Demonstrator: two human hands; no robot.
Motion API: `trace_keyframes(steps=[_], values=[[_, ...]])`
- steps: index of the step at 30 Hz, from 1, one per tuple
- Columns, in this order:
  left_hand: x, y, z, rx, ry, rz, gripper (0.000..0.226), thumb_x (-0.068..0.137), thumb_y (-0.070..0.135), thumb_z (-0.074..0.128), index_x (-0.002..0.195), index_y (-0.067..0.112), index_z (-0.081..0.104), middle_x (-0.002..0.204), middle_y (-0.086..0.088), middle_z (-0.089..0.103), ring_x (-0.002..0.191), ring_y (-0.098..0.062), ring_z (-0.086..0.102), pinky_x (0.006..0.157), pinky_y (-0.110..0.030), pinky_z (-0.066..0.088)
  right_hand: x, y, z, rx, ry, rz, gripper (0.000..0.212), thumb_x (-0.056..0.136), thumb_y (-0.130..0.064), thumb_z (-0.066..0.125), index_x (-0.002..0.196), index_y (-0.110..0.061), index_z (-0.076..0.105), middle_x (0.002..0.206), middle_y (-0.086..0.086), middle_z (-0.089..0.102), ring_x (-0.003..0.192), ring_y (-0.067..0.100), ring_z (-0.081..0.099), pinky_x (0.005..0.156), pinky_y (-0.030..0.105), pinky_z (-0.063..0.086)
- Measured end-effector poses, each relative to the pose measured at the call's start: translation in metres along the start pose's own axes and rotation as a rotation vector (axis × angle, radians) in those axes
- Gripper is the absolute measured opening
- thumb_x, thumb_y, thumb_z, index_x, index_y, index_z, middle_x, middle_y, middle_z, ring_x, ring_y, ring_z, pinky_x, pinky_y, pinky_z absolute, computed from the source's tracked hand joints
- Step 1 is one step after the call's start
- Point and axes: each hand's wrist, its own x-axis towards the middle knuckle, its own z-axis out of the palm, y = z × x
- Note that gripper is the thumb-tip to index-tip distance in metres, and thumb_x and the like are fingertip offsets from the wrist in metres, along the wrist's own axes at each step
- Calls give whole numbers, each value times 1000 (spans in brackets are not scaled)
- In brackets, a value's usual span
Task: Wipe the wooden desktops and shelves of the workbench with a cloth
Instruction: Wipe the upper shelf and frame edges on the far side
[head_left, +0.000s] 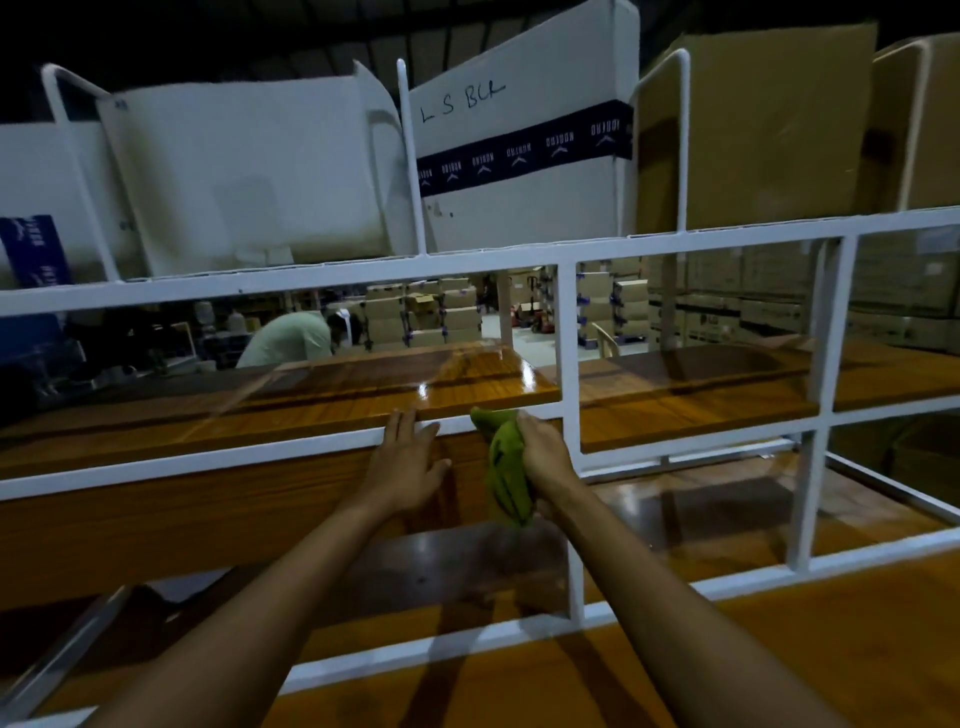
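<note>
In the head view, the left hand (408, 462) lies flat with straight, relaxed fingers. Its fingertips lie over the white rail (208, 460) that runs along the front edge of the wooden shelf (337, 389). Just to its right, the right hand (545, 454) is clenched around a bunched green cloth (506, 467), which hangs between the two hands against the shelf's front. The cloth's upper tip reaches the rail and perhaps touches it, though the dim light makes that hard to judge. Just right of the right hand stands a white upright post (568, 338), and past it a second shelf (701, 400) continues at the same level. Left of the left hand the shelf top runs long toward the picture's edge, with open room above it up to the upper rail (311, 283). The right hand's fingers are mostly hidden by the cloth, and both forearms cover part of the dark lower board (701, 504). Under the arms lies the glossy wooden surface (805, 649), cut off at the bottom. Above the hands, white cartons (234, 171) and a brown carton (753, 130) stand on the top tier. Beyond the hands, through the frame, a person (291, 338) bends over near stacked boxes (447, 312) in a dim warehouse.
</note>
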Motion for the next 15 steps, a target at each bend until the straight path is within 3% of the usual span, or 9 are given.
trace_keyframes(steps=[3, 5, 6, 8, 11, 13, 15], values=[[-30, 14, 17, -418, -62, 6, 63, 94, 26, 63, 148, 12, 35, 153, -14, 35, 143, -30, 31, 113, -38, 32, -42, 27, -5, 395, -77, 211, 50, 110, -33, 27, 123, -4, 66, 121, 14, 69, 109, 28, 66, 98, 43, 51], [-60, 33, 31, -816, -131, -23, 51, 90, 16, 68, 136, 13, 46, 137, -10, 53, 128, -22, 50, 100, -28, 44, -66, 48, -6, 565, -88, 287, 54, 111, -34, 23, 126, -7, 68, 130, 14, 65, 118, 33, 62, 107, 50, 46], [-76, 44, 38, -992, -164, -44, 40, 89, 11, 68, 126, 15, 51, 126, -7, 60, 115, -16, 59, 90, -22, 48, -79, 57, -7, 622, -82, 321, 54, 111, -33, 23, 126, -8, 69, 133, 15, 64, 119, 35, 63, 106, 51, 47], [-103, 61, 52, -1181, -230, -117, 32, 89, 12, 68, 118, 16, 55, 116, -8, 65, 101, -14, 66, 84, -27, 52, -107, 71, -11, 712, -75, 377, 53, 111, -32, 25, 120, -10, 73, 131, 18, 65, 113, 35, 67, 96, 51, 54], [-133, 73, 62, -1149, -289, -138, 20, 94, 13, 63, 114, 12, 64, 109, -6, 71, 98, -18, 68, 87, -36, 55, -149, 79, -23, 775, -22, 443, 58, 110, -35, 28, 104, -7, 79, 114, 21, 72, 94, 36, 74, 72, 49, 62], [-146, 82, 69, -1046, -283, -85, 9, 95, 11, 61, 95, 5, 68, 87, -7, 71, 80, -9, 68, 73, -28, 54, -171, 85, -39, 756, 42, 491, 63, 107, -42, 29, 101, -2, 78, 104, 25, 73, 84, 38, 74, 63, 49, 62], [-156, 96, 73, -930, -264, -28, 17, 94, 9, 61, 78, 6, 64, 68, -3, 63, 58, 1, 59, 56, -19, 45, -195, 89, -59, 703, 99, 531, 66, 105, -49, 29, 115, 1, 72, 108, 27, 70, 92, 40, 72, 68, 47, 62]])
